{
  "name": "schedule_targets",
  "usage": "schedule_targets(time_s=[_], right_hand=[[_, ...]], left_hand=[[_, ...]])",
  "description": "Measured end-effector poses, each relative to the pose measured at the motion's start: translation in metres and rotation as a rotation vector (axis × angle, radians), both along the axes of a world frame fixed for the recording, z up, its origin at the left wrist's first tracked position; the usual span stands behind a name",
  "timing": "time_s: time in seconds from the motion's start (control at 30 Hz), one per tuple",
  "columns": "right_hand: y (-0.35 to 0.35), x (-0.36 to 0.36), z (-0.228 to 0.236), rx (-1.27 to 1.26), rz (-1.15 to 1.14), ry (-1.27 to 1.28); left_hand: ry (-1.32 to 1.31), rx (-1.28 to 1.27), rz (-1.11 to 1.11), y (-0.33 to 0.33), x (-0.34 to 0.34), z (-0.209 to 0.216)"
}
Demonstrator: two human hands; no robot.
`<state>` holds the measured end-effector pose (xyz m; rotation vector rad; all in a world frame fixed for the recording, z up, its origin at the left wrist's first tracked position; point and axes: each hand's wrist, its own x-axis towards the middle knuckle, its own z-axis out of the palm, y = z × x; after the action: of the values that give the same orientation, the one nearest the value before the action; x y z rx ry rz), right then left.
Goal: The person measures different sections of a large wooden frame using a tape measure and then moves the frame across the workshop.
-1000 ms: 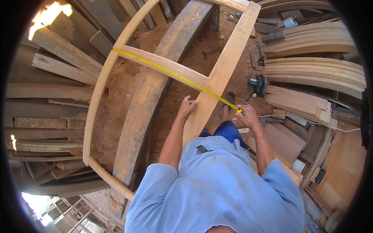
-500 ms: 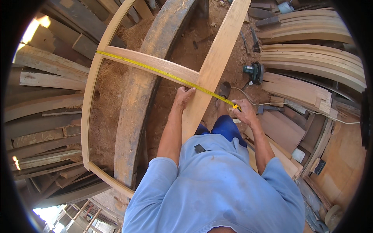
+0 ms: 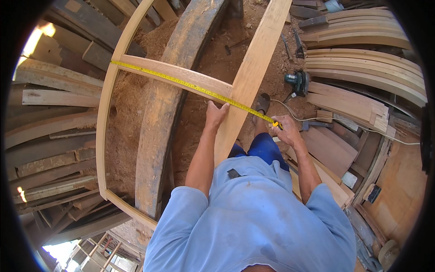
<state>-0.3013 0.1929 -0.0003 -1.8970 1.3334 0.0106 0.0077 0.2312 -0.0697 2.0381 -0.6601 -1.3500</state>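
At 3 o'clock from view centre, right hand (image 3: 286, 131) has fingers clamped on black-and-yellow tape-measure case (image 3: 277, 125). Thin yellow blade (image 3: 190, 85) runs to 10 o'clock over pale wooden frame (image 3: 253, 68). Left hand (image 3: 216, 114), 12 o'clock, at frame edge; finger grip unclear. Blade likely light, springy, kinkable: hold case. Frame looks stiff, heavy.

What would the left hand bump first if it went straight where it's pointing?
Probably the wooden crossbar, with the yellow tape measure along it, though the left hand might pass underneath; depth is unclear.
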Motion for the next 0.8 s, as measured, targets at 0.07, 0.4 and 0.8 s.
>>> schedule_targets(time_s=[0.07,0.4,0.8], right_hand=[[0.001,-0.004,-0.004,-0.008,-0.004,-0.003],[-0.002,-0.002,-0.004,-0.028,0.003,-0.02],[-0.002,-0.001,0.001,0.05,-0.017,-0.008]], left_hand=[[-0.473,0.15,-0.138,0.001,-0.023,0.028],[-0.626,0.088,-0.321,0.018,-0.071,0.025],[-0.533,0.062,-0.246,0.022,-0.059,0.005]])
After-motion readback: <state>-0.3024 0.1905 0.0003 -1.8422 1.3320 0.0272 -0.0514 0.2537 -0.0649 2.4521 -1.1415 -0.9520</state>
